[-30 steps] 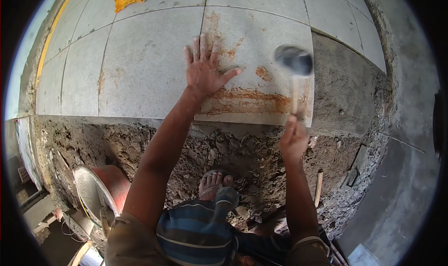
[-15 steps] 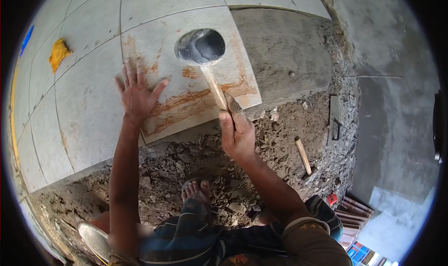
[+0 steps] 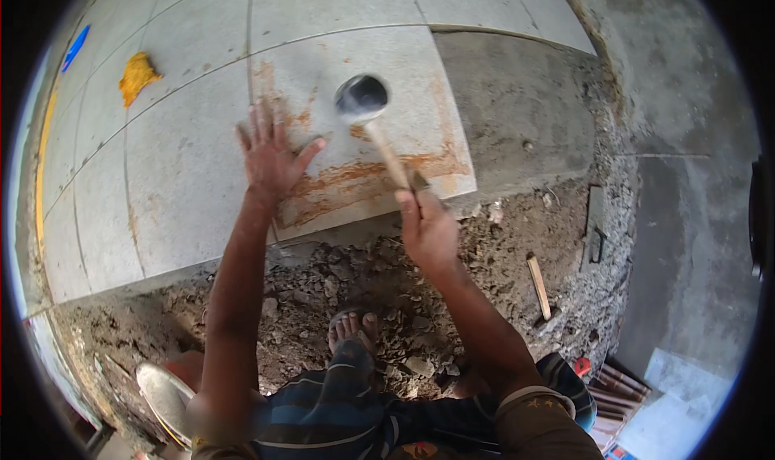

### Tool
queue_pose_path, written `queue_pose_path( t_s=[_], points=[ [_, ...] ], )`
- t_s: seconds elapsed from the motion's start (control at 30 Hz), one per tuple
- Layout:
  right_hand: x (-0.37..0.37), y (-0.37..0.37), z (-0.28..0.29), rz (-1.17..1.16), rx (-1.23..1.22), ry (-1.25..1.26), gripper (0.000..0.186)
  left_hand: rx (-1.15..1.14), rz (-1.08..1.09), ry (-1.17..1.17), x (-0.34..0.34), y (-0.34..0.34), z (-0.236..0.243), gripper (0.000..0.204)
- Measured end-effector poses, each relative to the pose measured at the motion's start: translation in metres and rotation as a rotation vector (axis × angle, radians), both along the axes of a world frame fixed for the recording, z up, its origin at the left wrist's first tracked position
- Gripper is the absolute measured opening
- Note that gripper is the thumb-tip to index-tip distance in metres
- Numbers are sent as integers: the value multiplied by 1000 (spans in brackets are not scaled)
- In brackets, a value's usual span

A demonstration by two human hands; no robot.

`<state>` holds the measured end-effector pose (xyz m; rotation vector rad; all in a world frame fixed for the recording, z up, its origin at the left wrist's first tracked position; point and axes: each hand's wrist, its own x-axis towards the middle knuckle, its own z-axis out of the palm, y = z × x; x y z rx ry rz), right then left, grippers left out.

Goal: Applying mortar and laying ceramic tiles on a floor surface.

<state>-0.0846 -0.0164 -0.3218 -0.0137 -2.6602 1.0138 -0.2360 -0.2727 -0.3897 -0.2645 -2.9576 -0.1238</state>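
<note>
My left hand (image 3: 272,159) lies flat with fingers spread on a pale grey floor tile (image 3: 412,64) smeared with orange-brown dirt. In my right hand (image 3: 432,232) is the wooden handle of a rubber mallet (image 3: 379,141), fingers wrapped around it. The mallet's dark head is slightly blurred and sits over the middle of the tile, right of my left hand; whether it touches the surface I cannot tell. Beyond the tile's right edge spreads a grey mortar bed (image 3: 517,105).
Loose soil and rubble (image 3: 315,286) surround my foot. A hammer (image 3: 538,289) and a flat float-like tool (image 3: 595,230) lie to the right. A yellow cloth (image 3: 139,78) and a blue object (image 3: 76,48) rest on laid tiles. A pale round container (image 3: 164,394) stands lower left.
The mallet head looks smaller now, having dropped away from me toward the tile. My left hand stays flat on the tile, while the whole view has shifted a little.
</note>
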Motion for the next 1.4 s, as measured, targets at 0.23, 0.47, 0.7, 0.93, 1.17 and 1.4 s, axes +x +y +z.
queue_pose_path(
  t_s=[0.23,0.47,0.7,0.93,1.17,1.4],
  points=[
    [-44,-13,-1,75,-123,413,42,56,-12,12,3,14,0,117],
    [-64,-19,-32,91,169,-38,39,100,-21,66,3,9,1,118],
    [-45,-21,-19,92,-44,-54,35,132,1,50,2,-1,-1,112],
    [-7,-8,-9,47,-168,32,45,196,-3,135,-23,-43,13,101],
    [21,-3,-54,18,-28,60,30,120,-212,80,-3,-17,2,102],
    [29,-7,-61,72,6,-33,37,140,-195,125,-6,-22,-4,99]
  ],
)
